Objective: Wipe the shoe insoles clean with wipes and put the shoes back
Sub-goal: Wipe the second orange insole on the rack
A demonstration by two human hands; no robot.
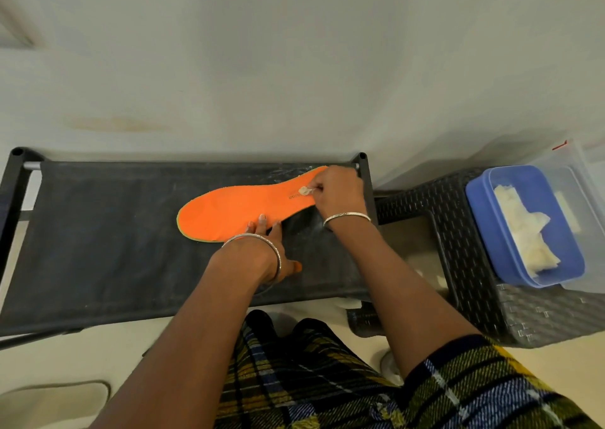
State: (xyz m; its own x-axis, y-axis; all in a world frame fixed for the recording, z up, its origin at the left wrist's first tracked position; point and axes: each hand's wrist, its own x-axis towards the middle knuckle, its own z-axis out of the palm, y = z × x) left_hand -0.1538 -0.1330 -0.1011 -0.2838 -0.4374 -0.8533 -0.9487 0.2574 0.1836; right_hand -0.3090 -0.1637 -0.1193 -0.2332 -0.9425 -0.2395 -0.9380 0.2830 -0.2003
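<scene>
At lower centre, a person's left hand [263, 252] lays straight fingers on the near edge of an orange insole [235, 209], apparently pinning it flat on the black rack shelf [98, 232]; beyond, mid-frame, the right hand [340, 189] pinches a small wadded wipe [304, 190] against the heel end.
</scene>
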